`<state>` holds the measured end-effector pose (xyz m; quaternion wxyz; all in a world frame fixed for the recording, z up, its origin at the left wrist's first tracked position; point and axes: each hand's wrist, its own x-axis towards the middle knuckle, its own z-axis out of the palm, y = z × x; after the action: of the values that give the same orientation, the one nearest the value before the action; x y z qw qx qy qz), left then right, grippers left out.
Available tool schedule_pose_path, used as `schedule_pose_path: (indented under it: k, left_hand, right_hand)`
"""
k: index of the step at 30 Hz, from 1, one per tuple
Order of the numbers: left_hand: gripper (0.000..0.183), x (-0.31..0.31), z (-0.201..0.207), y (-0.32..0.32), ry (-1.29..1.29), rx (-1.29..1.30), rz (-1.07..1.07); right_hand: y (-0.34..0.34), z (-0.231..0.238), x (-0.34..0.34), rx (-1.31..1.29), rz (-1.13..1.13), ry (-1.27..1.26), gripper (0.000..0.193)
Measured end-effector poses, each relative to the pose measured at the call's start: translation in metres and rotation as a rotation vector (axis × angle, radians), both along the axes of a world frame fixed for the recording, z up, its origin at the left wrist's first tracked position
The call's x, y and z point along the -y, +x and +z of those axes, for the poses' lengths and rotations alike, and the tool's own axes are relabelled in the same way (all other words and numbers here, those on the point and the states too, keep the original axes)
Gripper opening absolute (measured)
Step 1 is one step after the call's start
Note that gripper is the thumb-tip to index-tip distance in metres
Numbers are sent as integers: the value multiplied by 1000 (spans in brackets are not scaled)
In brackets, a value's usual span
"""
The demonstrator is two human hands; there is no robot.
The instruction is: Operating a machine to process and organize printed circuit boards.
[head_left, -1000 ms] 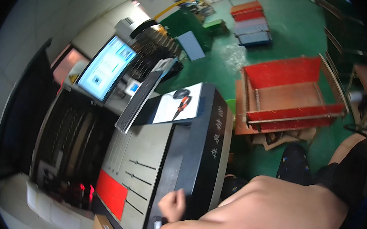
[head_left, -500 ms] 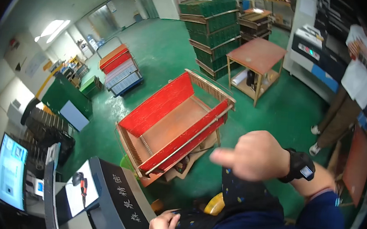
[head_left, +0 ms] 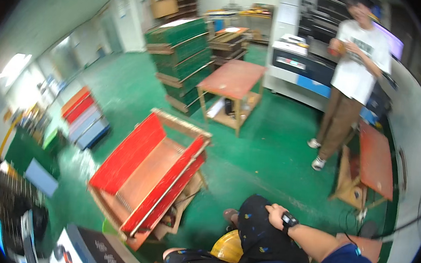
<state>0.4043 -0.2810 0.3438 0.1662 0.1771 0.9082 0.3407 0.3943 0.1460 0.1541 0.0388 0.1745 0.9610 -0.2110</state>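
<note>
My right hand [head_left: 277, 216] rests on my right thigh, on dark patterned cloth [head_left: 255, 220], its fingers laid over the leg and holding nothing. A black watch [head_left: 290, 220] is on that wrist. By my left knee only a strip of skin shows; I cannot tell if it belongs to my left hand or my leg. A round yellow thing [head_left: 228, 247] lies between my legs, partly hidden. Ahead to the left stands an open red wooden cart [head_left: 149, 169] with slatted ends, out of reach of both hands.
A grey machine panel [head_left: 102, 252] stands at the lower left. Further off are a red-topped table [head_left: 232, 78], stacked green crates [head_left: 185, 49] and a loaded trolley [head_left: 84, 118]. A person in a white shirt [head_left: 359, 59] stands at the right, near a tilted red board [head_left: 376, 158].
My right hand has come down from mid-air, where one finger stuck out, onto my thigh. The view has swung right, and the left hand seen by my thigh no longer shows clearly.
</note>
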Motion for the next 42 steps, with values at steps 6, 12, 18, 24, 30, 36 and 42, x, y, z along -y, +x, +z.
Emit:
schedule_pose_path:
  k: [6, 12, 18, 24, 30, 36, 42]
  left_hand:
    - [27, -13, 16, 17, -46, 162, 62]
    - [27, -28, 24, 11, -84, 216, 14]
    - [27, 1, -30, -10, -438, 736, 186]
    - [32, -32, 61, 3, -59, 337, -57]
    - [35, -30, 47, -4, -106, 390, 22]
    - [24, -31, 30, -13, 99, 210, -257]
    - [25, -6, -33, 1, 10, 112, -93]
  right_hand:
    - [5, -14, 5, 128, 50, 88, 28]
    - [18, -44, -11, -219, -3, -94, 35]
    - [27, -50, -15, -60, -113, -124, 32]
    - [13, -33, 19, -245, 30, 5, 27]
    - [-8, -11, 61, -277, 159, 254, 20]
    - [-7, -37, 34, -406, 108, 222, 24]
    - [-39, -54, 38, -354, 161, 198, 18]
